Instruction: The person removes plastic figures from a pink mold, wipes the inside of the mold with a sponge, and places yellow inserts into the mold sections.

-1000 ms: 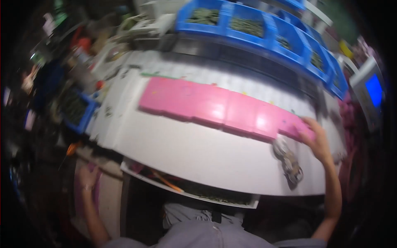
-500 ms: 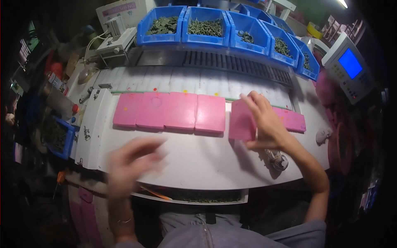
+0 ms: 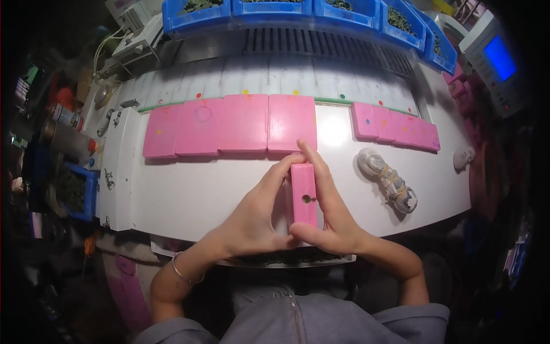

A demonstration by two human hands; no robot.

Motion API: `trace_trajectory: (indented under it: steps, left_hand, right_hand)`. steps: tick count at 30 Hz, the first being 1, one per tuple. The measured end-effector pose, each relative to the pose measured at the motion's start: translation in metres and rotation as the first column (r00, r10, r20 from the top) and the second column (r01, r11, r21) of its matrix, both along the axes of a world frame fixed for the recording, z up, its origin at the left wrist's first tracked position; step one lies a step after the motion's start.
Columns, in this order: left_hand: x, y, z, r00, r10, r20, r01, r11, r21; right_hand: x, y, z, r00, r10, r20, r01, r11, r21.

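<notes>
A pink rubber mould point(image 3: 303, 189) stands on its narrow edge near the front of the white worktable, with a small round hole in the side facing me. My left hand point(image 3: 255, 215) cups it from the left, fingertips at its far end and thumb by its near end. From the other side my right hand point(image 3: 337, 223) presses against it, thumb across the near corner. Behind my hands lies a row of several wide pink moulds point(image 3: 243, 123) laid flat. More narrow pink moulds point(image 3: 395, 127) sit to the right of a gap.
A bundled whitish cloth bound with rubber bands point(image 3: 391, 182) lies right of my hands. Blue bins point(image 3: 269, 10) with small green pieces line the back behind a dark slatted grate point(image 3: 326, 46). A device with a blue screen point(image 3: 499, 57) stands at right, a white box-like bar point(image 3: 121, 172) at left.
My right hand has brought the pink mould from the row to in front of me and turned it on edge. My left hand has moved in and joined the hold. The view has tilted lower.
</notes>
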State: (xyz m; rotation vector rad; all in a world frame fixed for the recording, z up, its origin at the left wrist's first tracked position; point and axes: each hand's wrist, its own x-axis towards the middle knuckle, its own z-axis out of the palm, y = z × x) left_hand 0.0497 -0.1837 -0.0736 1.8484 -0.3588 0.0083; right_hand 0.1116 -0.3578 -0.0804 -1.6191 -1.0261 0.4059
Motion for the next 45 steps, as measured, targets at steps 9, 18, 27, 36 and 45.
trace_trajectory:
  steps: [9,18,27,36,45]
  left_hand:
    - [-0.003,0.001,0.007,0.996,0.084,-0.037,-0.080,0.992,0.093]
    - [-0.004,0.003,0.004,0.995,0.066,-0.074,-0.067,0.998,-0.016]
    - [-0.007,-0.002,0.007,0.978,0.210,-0.010,-0.210,0.978,-0.008]
    - [-0.004,-0.014,-0.008,0.850,0.502,0.161,-0.474,0.861,-0.182]
    - [0.000,-0.013,-0.005,0.877,0.446,-0.178,-0.474,0.747,-0.466]
  right_hand:
    - [-0.001,-0.002,0.002,0.944,0.132,-0.304,-0.114,0.990,0.077]
    - [0.018,-0.011,0.004,0.672,0.177,-0.719,-0.013,0.974,0.227]
    - [0.004,-0.007,0.026,0.810,-0.159,0.565,0.169,0.985,0.036]
    - [0.005,-0.003,0.016,0.771,-0.236,0.591,0.190,0.972,0.140]
    - [0.000,0.002,0.021,0.911,-0.324,0.255,0.320,0.946,0.057]
